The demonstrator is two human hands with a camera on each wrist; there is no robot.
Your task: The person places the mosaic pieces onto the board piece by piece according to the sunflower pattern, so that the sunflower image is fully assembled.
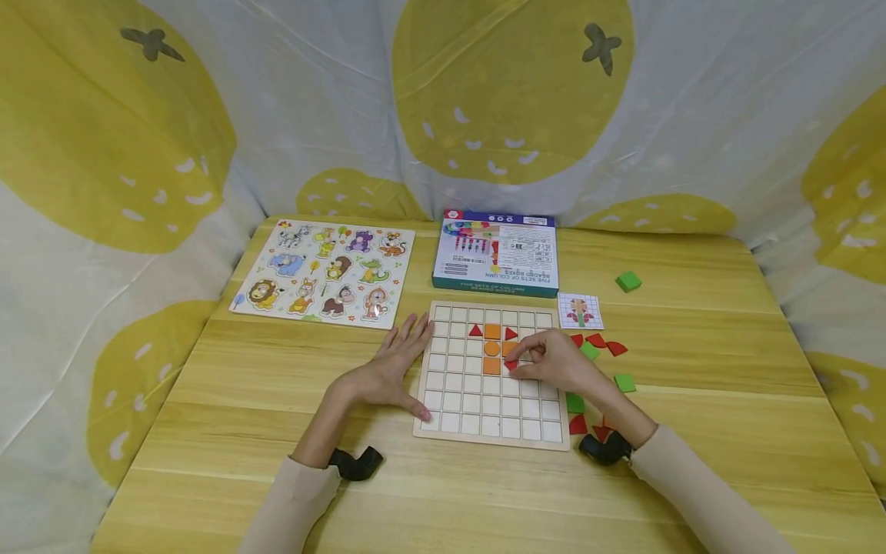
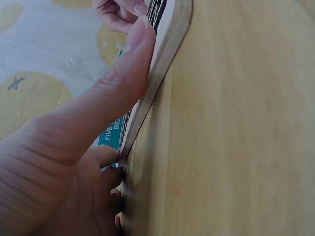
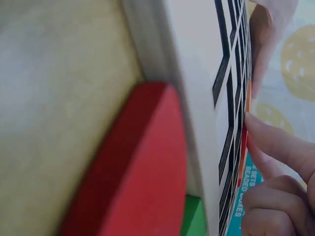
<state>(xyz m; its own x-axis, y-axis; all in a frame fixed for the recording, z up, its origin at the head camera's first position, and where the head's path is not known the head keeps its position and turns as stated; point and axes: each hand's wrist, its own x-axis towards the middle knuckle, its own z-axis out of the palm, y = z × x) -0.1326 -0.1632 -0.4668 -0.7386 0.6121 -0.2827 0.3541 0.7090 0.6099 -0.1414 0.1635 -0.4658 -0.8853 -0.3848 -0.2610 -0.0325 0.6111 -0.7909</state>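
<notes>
A wooden grid board (image 1: 471,423) lies in front of me. On its upper part sit orange squares (image 1: 492,331), an orange circle (image 1: 491,348) and red triangles (image 1: 475,331). My left hand (image 1: 391,375) rests along the board's left edge, fingers spread, its thumb (image 2: 140,42) at the rim. Over the grid, my right hand (image 1: 557,360) pinches a small red piece (image 1: 511,365) between thumb and index finger, beside the lower orange square. In the right wrist view that red piece (image 3: 244,135) shows edge-on at the fingertips, so its full outline is hidden.
Loose red (image 1: 616,348) and green pieces (image 1: 625,382) lie right of the board, some partly under the right arm. A pattern card (image 1: 595,300) sits at its upper right corner. Behind are a box (image 1: 494,254) and an animal puzzle (image 1: 321,269). A patterned curtain (image 1: 332,92) hangs behind.
</notes>
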